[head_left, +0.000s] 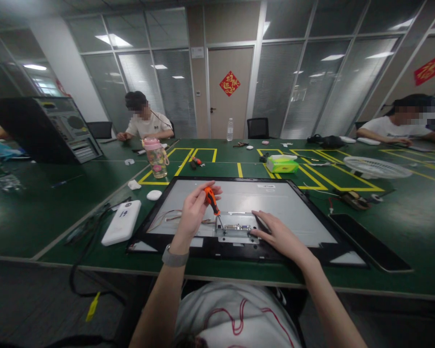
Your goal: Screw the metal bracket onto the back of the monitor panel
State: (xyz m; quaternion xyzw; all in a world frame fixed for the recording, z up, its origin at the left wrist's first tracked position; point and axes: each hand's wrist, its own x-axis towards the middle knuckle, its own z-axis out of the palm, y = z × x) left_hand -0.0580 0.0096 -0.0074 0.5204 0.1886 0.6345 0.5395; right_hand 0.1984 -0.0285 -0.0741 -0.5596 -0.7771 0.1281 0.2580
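In front of me a flat display panel [293, 208] with a black frame lies on the green table, its grey metal face up. A metal bracket [235, 238] with a row of connectors sits near its lower middle. My left hand [197, 205] is closed round the orange and black handle of a screwdriver [212, 200]. The screwdriver leans, its tip down at the bracket's left part. My right hand [277, 234] lies with fingers stretched at the bracket's right end, touching it. Thin wires [170, 215] run over the panel left of the bracket.
A white power bank [122, 223] and black cables [90, 241] lie left. A long black strip [369, 241] lies right. Behind the panel are a pink-lided bottle [155, 159], a green tissue pack [282, 164] and pliers [195, 162]. A computer case [50, 128] stands left; two people sit opposite.
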